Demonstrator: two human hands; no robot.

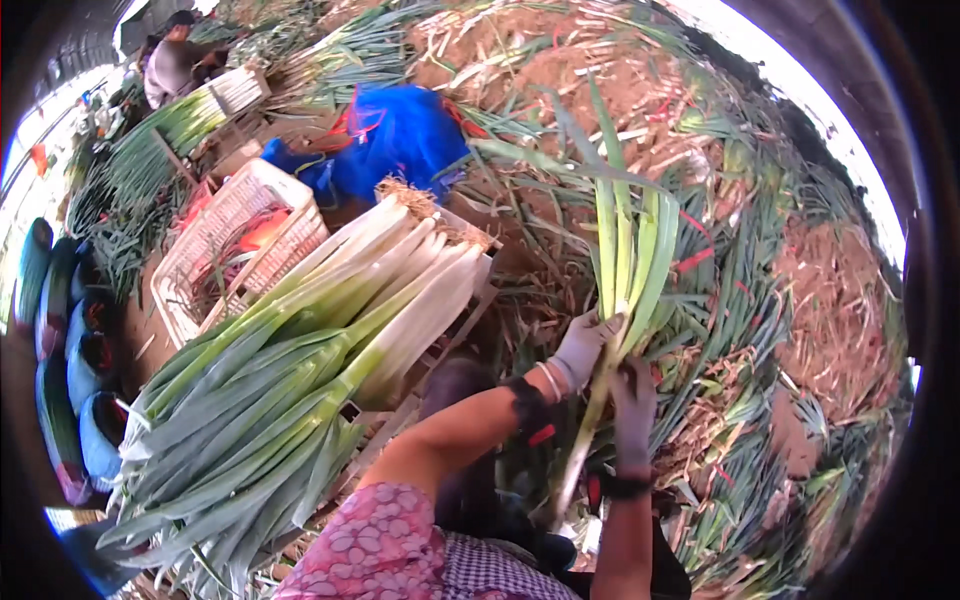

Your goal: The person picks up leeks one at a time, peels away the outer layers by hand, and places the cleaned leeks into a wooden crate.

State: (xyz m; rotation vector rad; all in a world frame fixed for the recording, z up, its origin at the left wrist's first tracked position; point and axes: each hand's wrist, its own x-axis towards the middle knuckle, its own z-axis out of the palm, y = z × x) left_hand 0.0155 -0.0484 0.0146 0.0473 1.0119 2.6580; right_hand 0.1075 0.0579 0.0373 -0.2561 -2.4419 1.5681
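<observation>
1. The cleaned stack of leeks point(330, 330) on the wooden rack point(470, 310) is best kept undisturbed at the left.
2. The single leek point(625, 260) is held upright, centre-right.
3. It is gripped by the left hand point(585, 345) and the right hand point(632, 405), both closed; outer leaves are best peeled downward.

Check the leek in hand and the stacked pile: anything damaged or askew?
Nothing stands out. Both gloved hands, left hand and right hand, grip one upright leek; the cleaned leek pile lies evenly aligned.
</observation>
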